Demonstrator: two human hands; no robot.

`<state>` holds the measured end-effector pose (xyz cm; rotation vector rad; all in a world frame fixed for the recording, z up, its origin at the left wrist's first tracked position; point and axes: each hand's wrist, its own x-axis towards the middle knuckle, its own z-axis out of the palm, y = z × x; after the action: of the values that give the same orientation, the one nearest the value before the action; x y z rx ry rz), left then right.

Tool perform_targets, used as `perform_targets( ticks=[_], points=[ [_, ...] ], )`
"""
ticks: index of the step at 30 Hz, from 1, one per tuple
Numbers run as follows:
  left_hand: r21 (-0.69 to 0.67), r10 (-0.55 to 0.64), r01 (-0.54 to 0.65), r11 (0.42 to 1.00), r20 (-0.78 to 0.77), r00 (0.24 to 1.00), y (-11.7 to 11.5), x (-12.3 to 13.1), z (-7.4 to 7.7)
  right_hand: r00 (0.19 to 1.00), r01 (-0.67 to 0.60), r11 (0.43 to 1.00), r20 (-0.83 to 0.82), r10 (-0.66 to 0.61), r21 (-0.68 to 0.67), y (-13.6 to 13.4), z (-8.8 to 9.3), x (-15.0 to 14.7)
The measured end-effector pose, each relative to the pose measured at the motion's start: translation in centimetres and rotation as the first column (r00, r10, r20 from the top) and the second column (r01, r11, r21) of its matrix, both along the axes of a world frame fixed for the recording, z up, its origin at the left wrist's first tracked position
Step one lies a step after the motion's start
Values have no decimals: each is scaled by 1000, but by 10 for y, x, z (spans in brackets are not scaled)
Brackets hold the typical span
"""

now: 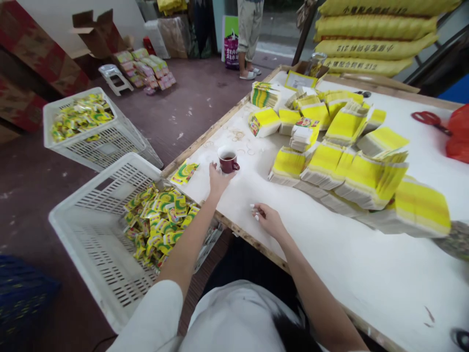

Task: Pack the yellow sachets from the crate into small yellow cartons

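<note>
A dark red mug [228, 164] with a white inside and dark liquid in it stands upright on the white table [234, 205]. Just in front of it is my left hand [219, 182], its fingers spread about the near side; a small gap shows at the left fingertips. My right hand [270, 220] rests low over the table near its front edge, fingers loosely bent and apart, with white covers on some fingertips. I see nothing in it. Left of the mug lies a flat yellow-green packet [184, 172]. Rubber bands [238, 135] lie scattered behind the mug.
Stacks of yellow packets [330, 168] fill the table's right half, with red scissors [427, 118] beyond. A white crate [110, 234] holding small packets adjoins the table's left edge; another filled crate [84, 117] stands behind. A person [249, 34] stands past the table.
</note>
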<state>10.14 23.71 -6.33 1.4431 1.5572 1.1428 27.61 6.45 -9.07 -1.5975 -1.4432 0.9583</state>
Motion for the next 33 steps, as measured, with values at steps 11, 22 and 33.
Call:
perform_targets(
  ticks=[11,22,33],
  points=[
    [-14,-75,75,997,-32,997,35,-2,-4,997,-1,999,72,4,-40,3,-5,-4],
    [11,-93,94,995,-66,993,34,16,3,994,25,998,105,-19,-56,8,-5,-3],
    [110,-181,181,977,-5,983,29,51,24,991,33,998,134,-26,-50,11,-6,3]
  ],
)
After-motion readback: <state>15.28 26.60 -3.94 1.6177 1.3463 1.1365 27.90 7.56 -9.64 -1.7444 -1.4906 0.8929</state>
